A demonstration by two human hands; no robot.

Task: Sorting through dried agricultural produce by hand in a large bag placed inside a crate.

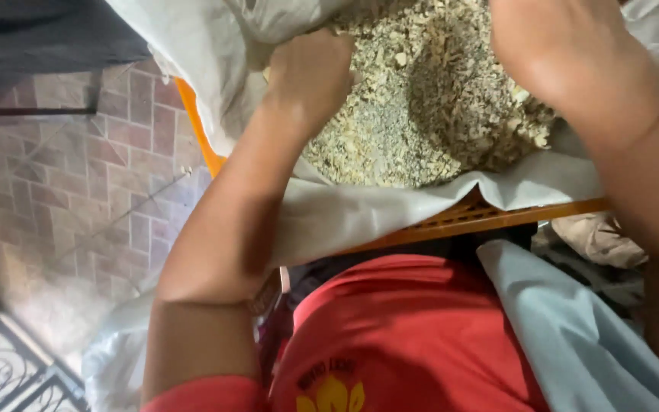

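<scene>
Both hands inside sack rim

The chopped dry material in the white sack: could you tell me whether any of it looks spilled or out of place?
Nothing stands out: the dry chopped material lies inside the white sack, none visible on the orange crate.

I wear a red shirt with short sleeves, and its red sleeve edge shows at my left upper arm. On the chest there is a yellow print, like petals, with small yellow letters curved above it. My forearms and both hands are bare.
</scene>
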